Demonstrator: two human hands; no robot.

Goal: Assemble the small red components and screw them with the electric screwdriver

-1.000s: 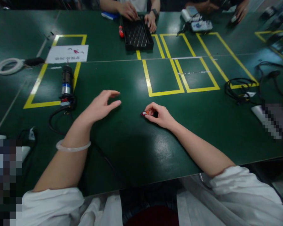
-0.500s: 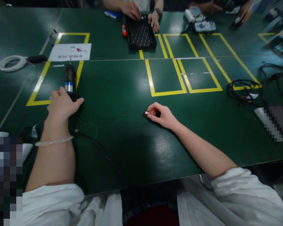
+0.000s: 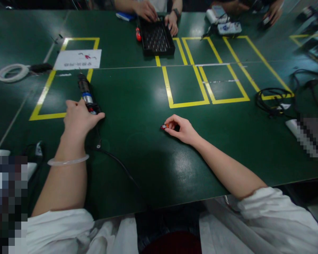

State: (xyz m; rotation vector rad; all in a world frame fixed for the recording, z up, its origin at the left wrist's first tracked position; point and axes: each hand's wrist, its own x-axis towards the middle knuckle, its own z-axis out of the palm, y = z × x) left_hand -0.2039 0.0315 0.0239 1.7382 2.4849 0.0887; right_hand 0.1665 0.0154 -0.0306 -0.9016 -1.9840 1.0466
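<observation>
Head view: your left hand (image 3: 78,120) is closed around the near end of the driver (image 3: 85,92), which lies slanted on the table (image 3: 137,102) across the yellow tape (image 3: 43,95), its cord (image 3: 116,162) trailing toward you. Your right hand (image 3: 181,129) pinches the small red part (image 3: 163,126) between fingertips, resting it on the table. The two hands are well apart, with bare green surface between them and out to the taped boxes. The near table edge lies under your forearms. The part is tiny, red with a pale end. Across the table, another person's hands (image 3: 159,16) touch a black tray (image 3: 156,38).
</observation>
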